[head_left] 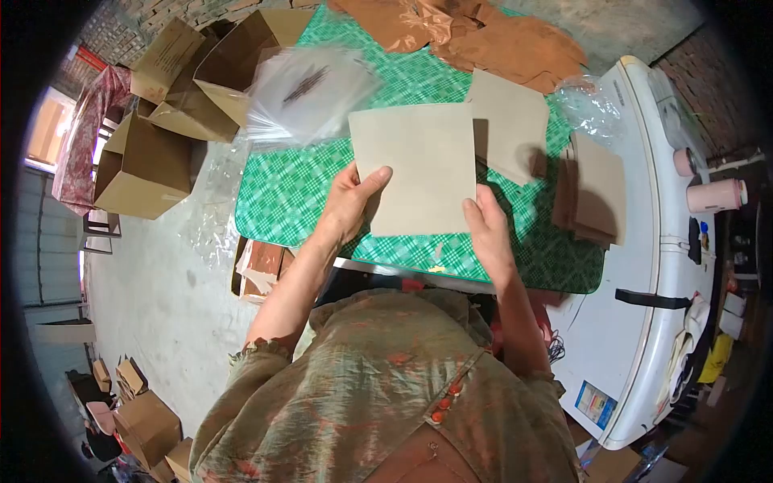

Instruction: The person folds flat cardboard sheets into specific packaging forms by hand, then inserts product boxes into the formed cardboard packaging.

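Observation:
A square beige sheet (419,165) is held up over the green checked table (278,193). My left hand (354,197) grips its left edge, thumb on top and fingers beneath. At the lower right edge, my right hand (486,221) pinches the same sheet. Behind it to the right lie more beige sheets (511,125) on the table. A stack of beige and brown pieces (596,189) sits at the table's right side. Clear plastic sleeves (310,88) are piled at the back left.
Brown material (515,44) covers the table's far edge, with crumpled clear plastic (592,105) near it. Open cardboard boxes (153,165) stand at the left. A white refrigerator (636,241) is on the right. A box of scraps (262,266) sits below the table's front left corner.

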Motion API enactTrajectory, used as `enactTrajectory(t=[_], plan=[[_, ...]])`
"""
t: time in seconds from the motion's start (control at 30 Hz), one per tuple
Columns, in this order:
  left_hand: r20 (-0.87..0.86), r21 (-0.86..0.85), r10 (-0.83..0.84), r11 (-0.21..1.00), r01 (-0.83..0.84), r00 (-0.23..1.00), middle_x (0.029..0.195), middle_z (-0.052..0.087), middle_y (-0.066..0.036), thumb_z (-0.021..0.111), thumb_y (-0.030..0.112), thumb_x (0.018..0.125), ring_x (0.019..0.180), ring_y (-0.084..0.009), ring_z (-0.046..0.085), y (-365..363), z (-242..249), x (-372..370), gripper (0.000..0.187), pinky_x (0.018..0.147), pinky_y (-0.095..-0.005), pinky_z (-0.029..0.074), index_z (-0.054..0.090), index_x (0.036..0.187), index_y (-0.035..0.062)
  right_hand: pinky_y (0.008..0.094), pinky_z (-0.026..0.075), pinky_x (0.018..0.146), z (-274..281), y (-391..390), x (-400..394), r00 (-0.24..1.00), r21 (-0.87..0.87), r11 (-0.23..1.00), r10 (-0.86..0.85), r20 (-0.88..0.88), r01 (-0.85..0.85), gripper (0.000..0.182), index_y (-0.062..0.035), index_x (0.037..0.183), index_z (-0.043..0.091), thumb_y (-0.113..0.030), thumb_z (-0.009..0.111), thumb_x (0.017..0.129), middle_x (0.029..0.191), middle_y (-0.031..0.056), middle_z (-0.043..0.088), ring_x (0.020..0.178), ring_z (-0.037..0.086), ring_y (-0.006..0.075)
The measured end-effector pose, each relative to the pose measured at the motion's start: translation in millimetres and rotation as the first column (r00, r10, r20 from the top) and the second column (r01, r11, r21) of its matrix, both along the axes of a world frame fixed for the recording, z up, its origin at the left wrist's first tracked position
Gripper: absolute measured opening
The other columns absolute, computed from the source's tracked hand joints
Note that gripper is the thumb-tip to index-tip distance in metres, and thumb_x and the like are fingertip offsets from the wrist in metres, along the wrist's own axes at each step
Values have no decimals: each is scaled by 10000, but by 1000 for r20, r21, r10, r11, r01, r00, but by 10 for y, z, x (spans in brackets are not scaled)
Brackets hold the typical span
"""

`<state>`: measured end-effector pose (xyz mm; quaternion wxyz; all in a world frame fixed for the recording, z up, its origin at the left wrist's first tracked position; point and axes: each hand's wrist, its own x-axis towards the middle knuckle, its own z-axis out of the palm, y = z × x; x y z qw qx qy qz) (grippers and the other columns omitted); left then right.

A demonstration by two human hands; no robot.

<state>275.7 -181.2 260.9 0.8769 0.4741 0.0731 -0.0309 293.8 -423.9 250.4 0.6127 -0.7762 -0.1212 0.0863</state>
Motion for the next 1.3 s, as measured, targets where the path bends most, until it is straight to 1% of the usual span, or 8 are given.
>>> enactTrajectory(t=[0.33, 0.53, 0.67, 0.77, 0.9, 0.97, 1.07, 1.3], plan=[[-23, -32, -36, 999, 35, 999, 1295, 593, -106, 652, 146, 958, 1212, -199, 548, -58, -22, -130, 454, 1044, -370, 444, 481, 1354, 1, 201, 382, 637, 412, -116, 97, 993, 247, 969, 26, -114, 3, 43, 1, 976, 561, -39, 547, 967, 779, -48, 497, 729, 428, 19], [69, 235, 0, 972, -16, 998, 1140, 651, -58, 637, 120, 966, 988, -118, 591, -114, 229, -233, 351, 872, -275, 483, 541, 1278, -8, 238, 416, 583, 256, -152, 57, 998, 34, 999, 9, -56, -7, 84, 2, 926, 527, 2, 596, 878, 739, -1, 559, 658, 469, 37], [177, 612, -37, 786, -81, 983, 864, 693, -23, 643, 129, 962, 694, -73, 601, -158, 420, -317, 249, 612, -234, 481, 591, 1163, -9, 275, 444, 562, 70, -172, 122, 996, -42, 997, -62, 56, 65, 136, 5, 912, 504, -4, 624, 850, 698, 38, 578, 621, 485, 62], [310, 707, -72, 685, -179, 948, 818, 683, -84, 652, 128, 953, 681, -109, 629, -255, 526, -383, 209, 588, -277, 488, 600, 1100, -10, 250, 519, 641, 223, -124, 79, 997, -53, 995, -82, 11, 83, 96, 5, 981, 529, 44, 554, 897, 825, -5, 589, 726, 568, 50], [520, 815, -221, 419, -401, 825, 785, 691, -124, 669, 125, 933, 645, -229, 675, -362, 633, -457, 184, 587, -304, 512, 606, 1037, -14, 277, 444, 559, 140, -23, 107, 980, 3, 981, -193, 56, 193, 145, 14, 964, 549, -6, 627, 844, 694, 38, 580, 603, 521, 91], [465, 805, -173, 491, -333, 868, 782, 688, -124, 665, 103, 929, 623, -239, 660, -394, 617, -482, 187, 589, -306, 512, 611, 1058, -21, 259, 442, 557, 82, -51, 150, 981, -144, 972, -176, 87, 187, 165, 18, 999, 572, -16, 627, 847, 699, 22, 579, 609, 528, 73], [187, 656, 16, 742, -137, 982, 725, 664, -39, 645, 111, 952, 592, -106, 593, -319, 644, -443, 228, 552, -279, 475, 607, 1138, -14, 230, 444, 557, 243, -43, 104, 996, 178, 982, -57, -71, 69, 148, 5, 1003, 580, -29, 609, 862, 739, -11, 586, 620, 528, 52], [-22, 359, -3, 933, 10, 1000, 619, 513, 53, 612, 135, 983, 409, -20, 357, -41, 587, -324, 259, 371, -221, 245, 567, 1203, 7, 234, 470, 586, 461, -113, 5, 942, 305, 952, 102, -320, 0, 189, -5, 1065, 603, -54, 579, 883, 837, 5, 614, 674, 559, 72]])
